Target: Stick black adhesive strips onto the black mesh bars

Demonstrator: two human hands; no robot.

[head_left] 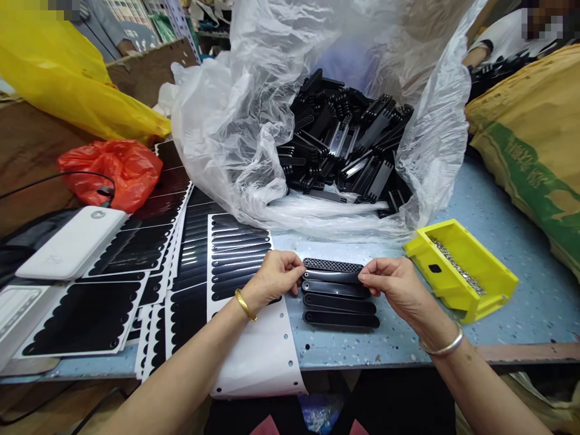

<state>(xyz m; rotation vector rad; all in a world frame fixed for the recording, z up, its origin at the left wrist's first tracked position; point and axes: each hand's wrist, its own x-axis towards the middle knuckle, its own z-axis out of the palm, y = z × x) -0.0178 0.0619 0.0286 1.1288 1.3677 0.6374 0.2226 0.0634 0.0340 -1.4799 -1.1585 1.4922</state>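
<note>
My left hand (277,277) and my right hand (397,285) pinch the two ends of a glossy black adhesive strip (333,277) with a small hole at its left end. It lies level, just in front of a black plastic bar (334,264) with a cross-hatched top; whether they touch I cannot tell. Nearer me, several black bars (339,303) lie in a row, some with smooth glossy tops. By my left forearm is a white backing sheet (254,353), with black strips (240,260) on its far part and bare paper on its near part.
An open clear plastic bag (217,139) holds a heap of black plastic bars (344,145). At right stand a yellow bin (492,272) of small metal pieces and a printed sack (534,139). Strip sheets (81,317), a white power bank (72,241) and a red bag (113,169) lie left.
</note>
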